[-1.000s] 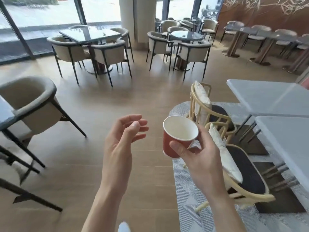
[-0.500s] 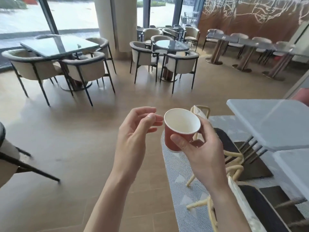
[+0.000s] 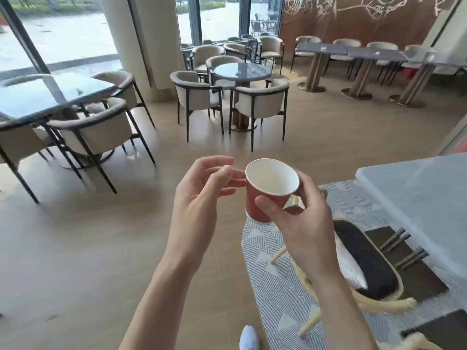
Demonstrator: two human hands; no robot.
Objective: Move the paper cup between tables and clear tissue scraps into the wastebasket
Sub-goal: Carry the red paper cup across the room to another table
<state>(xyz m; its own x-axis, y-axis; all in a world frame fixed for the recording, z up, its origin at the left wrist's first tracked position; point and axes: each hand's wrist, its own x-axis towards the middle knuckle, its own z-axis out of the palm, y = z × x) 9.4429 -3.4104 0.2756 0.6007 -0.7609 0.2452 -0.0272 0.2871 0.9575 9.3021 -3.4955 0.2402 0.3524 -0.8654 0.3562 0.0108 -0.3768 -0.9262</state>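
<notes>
- The step in hand looks like carrying the paper cup (image 3: 271, 189) across the room toward another table; it is in mid-air at chest height, over the wooden floor (image 3: 88, 248) at the edge of a patterned rug (image 3: 275, 281).
- The right hand (image 3: 300, 221) grips the cup, thumb pressed on the near wall and fingers wrapped round the far side, low on the body.
- The left hand (image 3: 199, 198) holds nothing; its fingers are loosely curled, tips just beside the cup's rim, and whether they touch it I cannot tell.
- To do this well, I would keep the squeeze light: thin paper walls dent easily, and the rolled rim is the stiffest part.
- Keeping the cup upright matters little, since the white inside looks empty and dry.
- The cup is a tapered cone, matte red-orange outside, with a white band at the base.
- Candidate surfaces differ: the white table (image 3: 424, 198) close on the right looks smooth and matte; the round glass table (image 3: 242, 70) ahead and the square glass table (image 3: 48, 94) to the left are glossy and reflective, so a light cup may slide.
- The rattan chair (image 3: 364, 269) below the right hand has a pale curved frame and a dark textured seat.
- No tissue scraps or wastebasket are in view.
</notes>
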